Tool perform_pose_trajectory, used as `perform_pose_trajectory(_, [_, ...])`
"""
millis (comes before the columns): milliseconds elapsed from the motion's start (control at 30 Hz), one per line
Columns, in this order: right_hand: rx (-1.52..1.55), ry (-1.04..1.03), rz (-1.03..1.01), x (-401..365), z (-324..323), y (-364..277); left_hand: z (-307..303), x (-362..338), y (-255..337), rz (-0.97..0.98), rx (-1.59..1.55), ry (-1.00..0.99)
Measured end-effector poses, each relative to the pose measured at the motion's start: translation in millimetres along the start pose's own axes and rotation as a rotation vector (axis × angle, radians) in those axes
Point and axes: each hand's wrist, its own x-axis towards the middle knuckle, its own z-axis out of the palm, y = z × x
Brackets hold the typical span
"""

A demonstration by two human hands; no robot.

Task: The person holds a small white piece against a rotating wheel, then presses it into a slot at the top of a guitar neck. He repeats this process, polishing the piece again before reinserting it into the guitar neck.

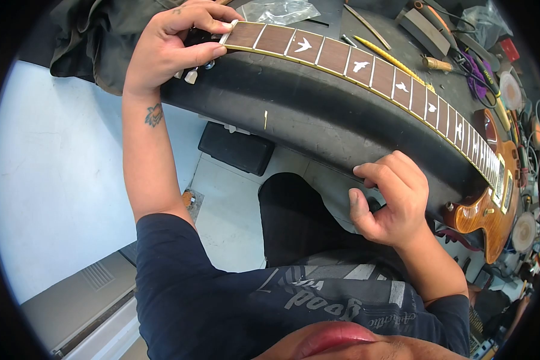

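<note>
Electric guitar (489, 210) lies flat on the black padded bench mat (294, 114), face up. Its orange flame-top body is at the far right and its neck (342, 57) runs left across the mat.

- Fretboard: dark wood, white bird inlays, light binding along the near edge. No strings visible on it.
- Left hand (174, 48): at the nut end of the neck, closed around it. Forefinger lies over the top and thumb comes in from the near side, pinching right at the white nut (228, 31).
- Tuner pegs (192, 75): pale buttons poking out just below that hand.
- Right hand (393, 201): well apart from the neck, down at the mat's front edge. Fingers are curled into a loose fist and touch the edge. Can't tell if anything is inside the fist.

Around it:
- Dark cloth (96, 36) bunched at the left end of the bench, behind the left hand.
- Clear plastic bag (279, 11) beyond the neck.
- Yellow-handled tool (390, 58) lies just behind the fretboard, roughly parallel to it.
- More hand tools and cables are piled far right, too cluttered to sort.
- Black case (237, 147) on the floor under the bench edge.
</note>
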Motion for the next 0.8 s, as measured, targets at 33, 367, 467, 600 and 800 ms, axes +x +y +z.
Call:
perform_pose_trajectory(33, [0.002,0.0,0.001,0.0,0.2,-0.1,0.4,0.2,0.4,0.002,0.005,-0.001])
perform_pose_trajectory(367, [-0.002,-0.004,0.001,0.8,0.3,-0.8,0.1,-0.9,0.3,-0.005,0.024,-0.001])
perform_pose_trajectory(467, [0.001,0.0,-0.005,0.8,1.2,-0.4,0.2,-0.2,-0.2,0.002,0.022,-0.003])
perform_pose_trajectory(600, [0.0,0.006,-0.008,0.8,1.9,-0.3,1.4,2.2,11.2,-0.044,0.035,-0.003])
perform_pose_trajectory(800, [-0.002,0.009,-0.004,0.8,2.5,-0.9,1.0,-2.5,3.2,-0.029,0.028,0.013])
